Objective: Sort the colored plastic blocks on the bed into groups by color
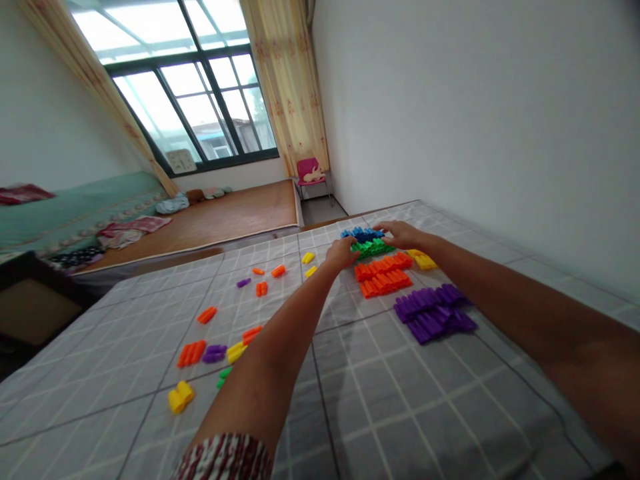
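Observation:
My left hand (342, 252) rests at the left end of the row of green pieces (371, 249), fingers bent against it. At the right end of the green and blue rows is my right hand (400, 233), its fingers curved and apart from the thumb. The blue pieces (361, 234) lie just behind the green ones. Nearer to me are two rows of orange pieces (384, 273), with yellow pieces (423, 259) to their right. A stack of purple pieces (434, 312) lies closest. The left fingertips are too small to make out clearly.
Loose orange pieces (191, 353), yellow pieces (181, 397) and purple pieces (215, 353) are scattered left of my left forearm on the checked cloth (370, 387). A white wall (475, 120) borders the right side. Beyond stand a low bed (240, 213) and a pink chair (307, 170).

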Tool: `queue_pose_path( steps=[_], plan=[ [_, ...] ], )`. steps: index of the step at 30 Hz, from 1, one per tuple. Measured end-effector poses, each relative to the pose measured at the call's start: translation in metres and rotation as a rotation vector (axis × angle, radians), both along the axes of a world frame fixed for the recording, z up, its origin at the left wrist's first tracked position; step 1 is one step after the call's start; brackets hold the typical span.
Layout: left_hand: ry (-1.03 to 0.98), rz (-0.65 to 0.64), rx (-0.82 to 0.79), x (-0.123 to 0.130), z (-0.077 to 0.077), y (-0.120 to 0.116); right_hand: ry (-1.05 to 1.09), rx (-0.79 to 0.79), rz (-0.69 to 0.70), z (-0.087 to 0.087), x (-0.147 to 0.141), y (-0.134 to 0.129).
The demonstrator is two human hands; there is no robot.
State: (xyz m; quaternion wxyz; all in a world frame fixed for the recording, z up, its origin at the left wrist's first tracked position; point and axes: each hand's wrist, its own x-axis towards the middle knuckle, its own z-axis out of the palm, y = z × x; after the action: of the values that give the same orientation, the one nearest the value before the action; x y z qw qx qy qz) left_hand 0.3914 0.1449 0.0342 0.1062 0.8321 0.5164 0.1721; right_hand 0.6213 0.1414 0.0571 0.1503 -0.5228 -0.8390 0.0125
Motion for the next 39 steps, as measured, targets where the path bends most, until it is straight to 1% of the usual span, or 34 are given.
queue_pose_path(
  steps=[3, 6, 8, 10, 11, 13, 15, 17, 20, 22, 24, 26, 29, 32, 35, 37, 39],
  plan=[
    [0.033, -0.003, -0.026, 0.005, 0.0, 0.002, 0.031, 0.021, 0.021, 0.0, -0.002, -0.009],
    [0.016, -0.021, -0.004, 0.004, 0.004, 0.002, 0.081, 0.045, 0.027, 0.006, -0.004, -0.019],
    [-0.034, -0.034, 0.053, -0.004, 0.011, -0.001, 0.12, 0.068, 0.02, 0.013, -0.005, -0.028],
    [-0.082, -0.052, 0.124, -0.023, 0.021, -0.008, 0.163, 0.095, 0.01, 0.021, -0.008, -0.038],
    [-0.093, -0.062, 0.154, -0.037, 0.026, -0.012, 0.181, 0.109, 0.009, 0.025, -0.011, -0.044],
    [-0.076, -0.072, 0.188, -0.075, 0.035, -0.025, 0.21, 0.125, 0.023, 0.029, -0.02, -0.057],
    [-0.02, -0.046, 0.178, -0.122, 0.041, -0.043, 0.227, 0.114, 0.069, 0.03, -0.035, -0.069],
    [0.057, 0.02, 0.114, -0.174, 0.044, -0.063, 0.225, 0.069, 0.148, 0.027, -0.057, -0.082],
    [0.147, 0.128, -0.076, -0.247, 0.044, -0.096, 0.191, -0.043, 0.303, 0.017, -0.104, -0.1],
    [0.177, 0.196, -0.166, -0.286, 0.041, -0.118, 0.149, -0.114, 0.4, 0.01, -0.141, -0.114],
    [0.197, 0.257, -0.202, -0.313, 0.035, -0.138, 0.102, -0.163, 0.485, 0.003, -0.18, -0.131],
    [0.202, 0.295, -0.221, -0.332, 0.028, -0.153, 0.053, -0.195, 0.555, -0.002, -0.22, -0.15],
    [0.167, 0.296, -0.244, -0.351, 0.021, -0.17, -0.019, -0.226, 0.602, -0.012, -0.271, -0.177],
    [0.125, 0.25, -0.211, -0.36, 0.021, -0.184, -0.094, -0.193, 0.561, -0.021, -0.306, -0.191],
    [0.071, 0.149, -0.156, -0.354, 0.023, -0.202, -0.152, -0.153, 0.496, -0.027, -0.32, -0.185],
    [0.036, 0.04, -0.162, -0.338, 0.021, -0.216, -0.185, -0.136, 0.462, -0.027, -0.32, -0.178],
    [0.054, -0.061, -0.165, -0.317, 0.016, -0.231, -0.212, -0.122, 0.476, -0.027, -0.316, -0.175]
  ],
)
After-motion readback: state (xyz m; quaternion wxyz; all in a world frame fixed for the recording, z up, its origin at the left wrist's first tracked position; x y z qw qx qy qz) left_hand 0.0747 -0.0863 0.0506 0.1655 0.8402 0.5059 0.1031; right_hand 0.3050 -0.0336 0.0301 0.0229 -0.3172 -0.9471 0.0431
